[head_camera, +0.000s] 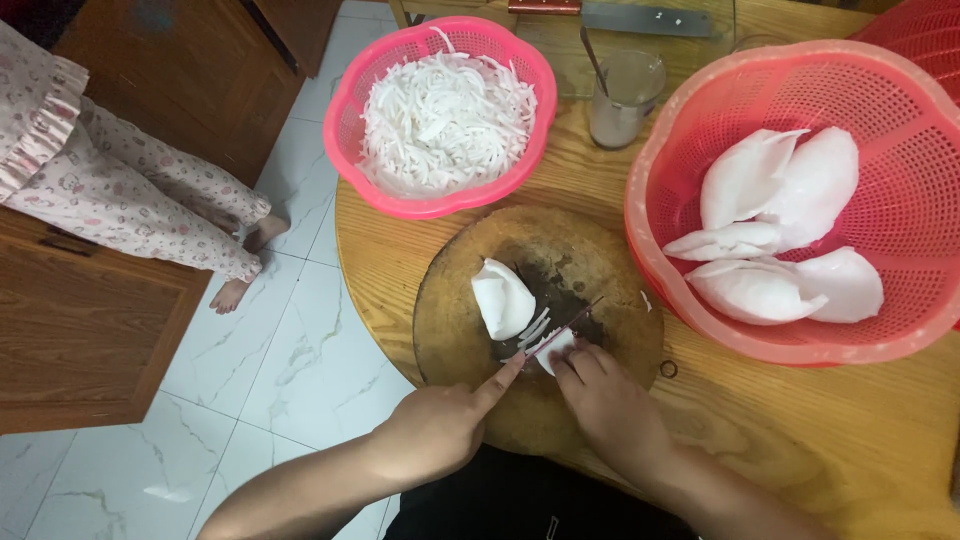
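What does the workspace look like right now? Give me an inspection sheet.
Surface: round wooden table, round wooden chopping board near its edge.
Job's things: white flesh piece and cut strips on board; knife.
Clutter: small pink basket of white shreds; large pink basket of white pieces; glass with spoon.
Grippers: left hand grips knife, forefinger along it; right hand pins piece being cut.
Cables: nothing seen.
Surroundings: tiled floor, wooden cabinets, another person's bare feet.

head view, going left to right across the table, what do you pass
small pink basket of white shreds → round wooden cutting board → glass cup with a spoon → large red basket of white pieces
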